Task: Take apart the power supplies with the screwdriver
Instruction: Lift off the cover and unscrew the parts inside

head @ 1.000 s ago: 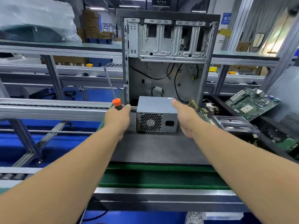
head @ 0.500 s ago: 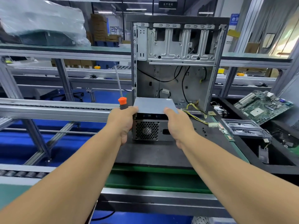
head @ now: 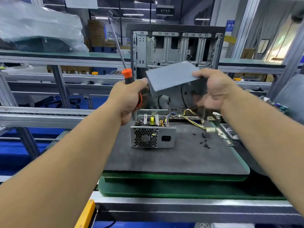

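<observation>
A power supply (head: pixel 152 136) sits on the dark foam mat (head: pixel 164 158), its top uncovered, with coils, heat sinks and coloured wires showing. Its grey metal cover (head: pixel 171 76) is in the air above it, tilted. My right hand (head: pixel 215 89) grips the cover's right edge. My left hand (head: pixel 130 99) holds the orange-and-black screwdriver (head: pixel 126 76), shaft pointing up, and its fingertips touch the cover's left edge.
An open computer case (head: pixel 177 48) stands upright behind the power supply. Several small black screws (head: pixel 204 140) lie on the mat to the right. A wire harness with a white plug (head: pixel 210 129) trails right. Conveyor rails run left; circuit boards lie far right.
The cover has come off the power supply and risen above it in both hands, tilting. The inner parts are now exposed. The screwdriver rose with my left hand.
</observation>
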The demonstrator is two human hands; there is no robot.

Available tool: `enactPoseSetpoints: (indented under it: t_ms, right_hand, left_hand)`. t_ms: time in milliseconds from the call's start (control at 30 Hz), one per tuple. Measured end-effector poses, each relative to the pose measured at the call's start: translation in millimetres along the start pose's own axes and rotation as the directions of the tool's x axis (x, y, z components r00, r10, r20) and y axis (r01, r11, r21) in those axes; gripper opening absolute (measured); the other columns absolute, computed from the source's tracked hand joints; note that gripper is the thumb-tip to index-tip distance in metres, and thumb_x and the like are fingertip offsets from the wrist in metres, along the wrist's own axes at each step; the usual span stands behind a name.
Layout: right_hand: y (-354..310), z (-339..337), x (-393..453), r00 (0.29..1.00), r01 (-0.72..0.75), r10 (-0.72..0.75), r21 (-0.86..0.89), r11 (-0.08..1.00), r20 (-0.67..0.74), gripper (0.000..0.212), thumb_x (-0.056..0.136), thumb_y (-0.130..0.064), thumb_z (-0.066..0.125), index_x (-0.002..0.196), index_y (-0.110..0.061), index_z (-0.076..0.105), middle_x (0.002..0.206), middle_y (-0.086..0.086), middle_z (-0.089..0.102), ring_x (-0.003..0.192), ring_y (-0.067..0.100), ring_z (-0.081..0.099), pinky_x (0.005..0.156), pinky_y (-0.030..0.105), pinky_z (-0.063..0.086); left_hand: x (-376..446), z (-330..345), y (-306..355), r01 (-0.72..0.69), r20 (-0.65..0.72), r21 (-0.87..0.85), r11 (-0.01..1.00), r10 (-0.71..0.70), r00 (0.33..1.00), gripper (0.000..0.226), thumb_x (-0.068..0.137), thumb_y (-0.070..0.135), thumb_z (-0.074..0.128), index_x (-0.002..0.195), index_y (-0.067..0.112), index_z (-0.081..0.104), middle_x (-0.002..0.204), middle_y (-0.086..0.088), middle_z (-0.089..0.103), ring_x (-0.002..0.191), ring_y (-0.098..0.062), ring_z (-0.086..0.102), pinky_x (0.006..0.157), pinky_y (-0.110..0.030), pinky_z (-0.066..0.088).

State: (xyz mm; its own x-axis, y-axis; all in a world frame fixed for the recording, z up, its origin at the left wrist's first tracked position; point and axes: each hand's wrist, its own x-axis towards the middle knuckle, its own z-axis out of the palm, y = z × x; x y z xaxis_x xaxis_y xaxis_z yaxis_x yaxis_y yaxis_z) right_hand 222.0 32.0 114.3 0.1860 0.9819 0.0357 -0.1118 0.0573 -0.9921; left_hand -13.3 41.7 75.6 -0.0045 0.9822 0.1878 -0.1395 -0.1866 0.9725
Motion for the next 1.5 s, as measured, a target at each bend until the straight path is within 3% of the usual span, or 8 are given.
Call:
enactPoseSetpoints:
  t_ms: [100,200,333,400,500,833,967,1500]
  right_hand:
    - [-19.7,-42.1,-3.7,0.947,0.301,-0.318,-0.220,0.928,-0.044,0.051,0.092,-0.006,0.071,0.137,-0.018,0.051,0.121,0.006,0.063,0.102,0.023,0.064,0.086,0.041,0.057]
    - [-32.0,-83.3,-10.8,0.800,0.510,-0.574,-0.705,0.493,0.178,0.083,0.084,-0.012,0.083,0.153,-0.027,0.040,0.145,0.001,0.049,0.125,0.013,0.051,0.104,0.025,0.043]
    - [-32.8,-115.0,-8.5,0.716,0.563,-0.483,-0.826,-0.030,0.505,0.101,0.078,-0.019,0.086,0.160,-0.035,0.030,0.166,-0.001,0.027,0.154,0.014,0.020,0.120,0.020,0.005]
    - [-22.3,-124.9,-8.3,0.729,0.515,-0.422,-0.838,-0.182,0.539,0.104,0.076,-0.021,0.086,0.161,-0.036,0.028,0.169,0.004,0.023,0.154,0.024,0.021,0.121,0.031,0.008]
    - [-2.4,-135.3,-12.0,0.736,0.477,-0.362,-0.818,-0.322,0.572,0.099,0.075,-0.022,0.086,0.161,-0.028,0.035,0.168,0.014,0.026,0.147,0.035,0.030,0.124,0.045,0.019]
    - [33.8,-128.8,-25.0,0.618,0.561,-0.380,-0.725,-0.400,0.688,0.111,0.069,-0.019,0.087,0.161,-0.033,0.028,0.171,0.011,0.014,0.137,0.044,0.036,0.111,0.064,0.036]
    - [37.1,-118.5,-17.5,0.623,0.545,-0.385,-0.731,-0.411,0.681,0.118,0.067,-0.019,0.087,0.163,-0.037,0.020,0.167,0.010,0.020,0.135,0.038,0.033,0.107,0.060,0.035]
    - [77.1,-129.5,10.4,0.540,0.543,-0.449,-0.702,-0.461,0.712,0.126,0.060,-0.012,0.083,0.163,-0.044,0.018,0.144,0.009,0.039,0.127,0.038,0.039,0.098,0.052,0.036]
  left_hand:
    - [-5.1,5.4,-20.4,-0.034,0.004,0.228,0.973,0.034,0.999,0.007,0.093,0.017,0.066,0.093,0.017,0.073,0.084,-0.005,0.071,0.070,-0.015,0.060,0.059,-0.026,0.049]
    - [-12.5,14.4,-49.5,-0.090,0.124,0.544,0.834,0.026,0.992,0.012,0.091,0.014,0.059,0.093,0.016,0.070,0.068,0.002,0.060,0.055,-0.016,0.046,0.053,-0.022,0.038]
    - [-18.3,24.6,-73.8,-0.192,0.247,0.870,0.454,-0.064,0.967,0.009,0.091,0.025,0.058,0.083,0.021,0.060,0.065,0.008,0.057,0.068,-0.024,0.054,0.072,-0.032,0.046]
    - [-19.8,26.4,-80.8,-0.253,0.258,0.937,0.239,0.011,0.966,0.021,0.095,0.038,0.059,0.077,0.030,0.051,0.077,0.010,0.057,0.088,-0.024,0.054,0.086,-0.039,0.042]
    - [-21.4,29.3,-87.3,-0.252,0.240,0.957,0.146,0.099,0.966,0.023,0.095,0.044,0.061,0.077,0.036,0.048,0.089,0.008,0.054,0.104,-0.026,0.050,0.081,-0.040,0.034]
    - [-39.7,-2.4,-85.5,-0.204,0.152,0.958,0.199,0.249,0.956,0.020,0.093,0.044,0.066,0.079,0.040,0.052,0.091,0.007,0.063,0.100,-0.029,0.057,0.082,-0.041,0.046]
    - [-44.6,-13.7,-74.4,-0.133,0.051,0.917,0.377,0.217,0.975,0.026,0.093,0.041,0.068,0.072,0.043,0.052,0.083,0.007,0.065,0.093,-0.030,0.059,0.089,-0.048,0.050]
    - [-53.8,-29.5,-47.1,-0.223,-0.074,0.754,0.618,0.417,0.906,0.028,0.091,0.032,0.072,0.069,0.040,0.056,0.063,0.004,0.061,0.080,-0.036,0.059,0.086,-0.055,0.052]
